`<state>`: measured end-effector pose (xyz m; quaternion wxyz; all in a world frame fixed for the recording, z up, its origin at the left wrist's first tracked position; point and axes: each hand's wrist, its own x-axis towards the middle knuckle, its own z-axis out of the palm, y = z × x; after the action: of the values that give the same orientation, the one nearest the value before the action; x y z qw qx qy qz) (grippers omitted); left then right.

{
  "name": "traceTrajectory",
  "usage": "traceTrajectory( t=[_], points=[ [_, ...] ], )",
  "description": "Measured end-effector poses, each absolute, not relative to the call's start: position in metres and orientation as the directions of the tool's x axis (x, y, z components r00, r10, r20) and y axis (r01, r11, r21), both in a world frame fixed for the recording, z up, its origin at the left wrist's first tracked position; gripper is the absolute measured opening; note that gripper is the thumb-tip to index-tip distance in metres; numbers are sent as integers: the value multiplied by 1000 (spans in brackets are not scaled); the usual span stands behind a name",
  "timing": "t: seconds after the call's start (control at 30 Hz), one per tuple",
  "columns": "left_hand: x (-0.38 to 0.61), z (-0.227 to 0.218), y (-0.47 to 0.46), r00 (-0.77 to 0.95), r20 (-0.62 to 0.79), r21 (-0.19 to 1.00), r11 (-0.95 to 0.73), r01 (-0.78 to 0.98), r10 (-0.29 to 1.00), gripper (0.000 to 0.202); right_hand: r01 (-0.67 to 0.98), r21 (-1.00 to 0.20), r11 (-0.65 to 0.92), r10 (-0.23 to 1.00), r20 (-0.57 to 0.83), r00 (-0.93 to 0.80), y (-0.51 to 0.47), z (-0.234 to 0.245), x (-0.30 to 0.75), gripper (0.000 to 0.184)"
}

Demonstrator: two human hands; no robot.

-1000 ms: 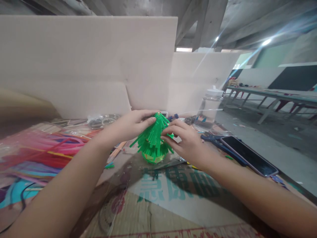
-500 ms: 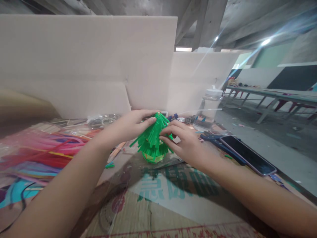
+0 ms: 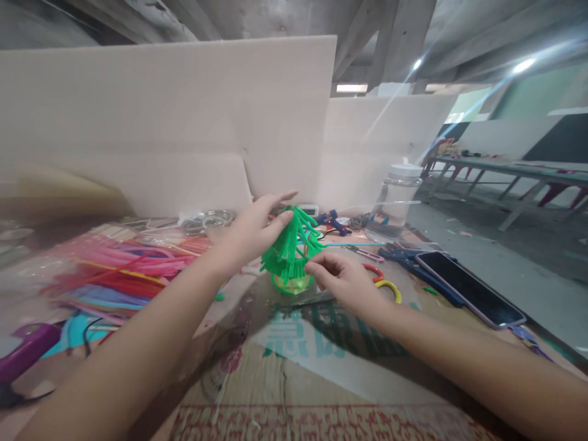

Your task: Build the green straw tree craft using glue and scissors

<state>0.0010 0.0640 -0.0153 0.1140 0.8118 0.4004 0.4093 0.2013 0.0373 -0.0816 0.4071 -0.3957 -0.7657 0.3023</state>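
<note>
A cone-shaped tree of green pipe cleaners [image 3: 289, 245] stands upright on the table, its strands hanging around a round base with a yellowish-green inside. My left hand [image 3: 260, 229] holds it near the top, the thumb pressed against the strands and a finger stretched out behind; the other fingers are partly hidden. At the tree's right side my right hand [image 3: 346, 278] is closed in a pinch at the end of a green strand. Just behind that hand lie scissors with red and yellow handles [image 3: 390, 291], partly covered.
Bundled pink, red and blue pipe cleaners [image 3: 138, 263] lie left, near a purple tool [image 3: 32, 349]. To the right are a phone [image 3: 471, 288], dark blue pliers-like handles [image 3: 422, 269] and a clear bottle [image 3: 392, 199]. A blue glue gun [image 3: 335, 222] sits behind. White boards [image 3: 184, 116] wall the back.
The right hand has moved slightly down and outward from the tree, uncovering the scissors handles. The left hand's finger has lifted from the top. The whole view has shifted a little.
</note>
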Motion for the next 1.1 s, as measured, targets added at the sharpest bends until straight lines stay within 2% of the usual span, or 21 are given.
traceTrajectory(
  t=[0.1,0.2,0.3,0.4,0.5,0.63,0.77,0.93,1.1],
  points=[
    [-3,-20,51,411,594,404,-698,591,692,48,310,-854,418,877,289,-384,39,-76,200,26],
    [-8,-22,41,495,527,294,-695,656,691,52,271,-933,237,897,103,-430,39,-69,201,28],
    [-14,-23,36,549,447,269,-691,670,706,55,206,-973,101,900,1,-436,37,-66,200,28],
    [-19,-23,36,579,420,261,-704,660,699,54,166,-983,77,906,-1,-422,36,-68,199,27],
    [-20,-24,39,560,457,301,-713,633,690,51,154,-984,83,904,10,-427,38,-71,200,28],
    [-18,-20,38,362,596,397,-654,644,717,39,160,-981,108,908,33,-417,41,-71,202,27],
    [-18,-10,30,174,586,431,-487,760,791,30,153,-977,147,905,71,-419,44,-68,204,22],
    [-21,-4,26,155,580,424,-459,781,800,26,212,-944,251,898,145,-417,45,-62,206,20],
    [-20,-5,28,157,630,419,-503,756,761,15,230,-938,259,893,142,-427,48,-58,211,25]
  ],
)
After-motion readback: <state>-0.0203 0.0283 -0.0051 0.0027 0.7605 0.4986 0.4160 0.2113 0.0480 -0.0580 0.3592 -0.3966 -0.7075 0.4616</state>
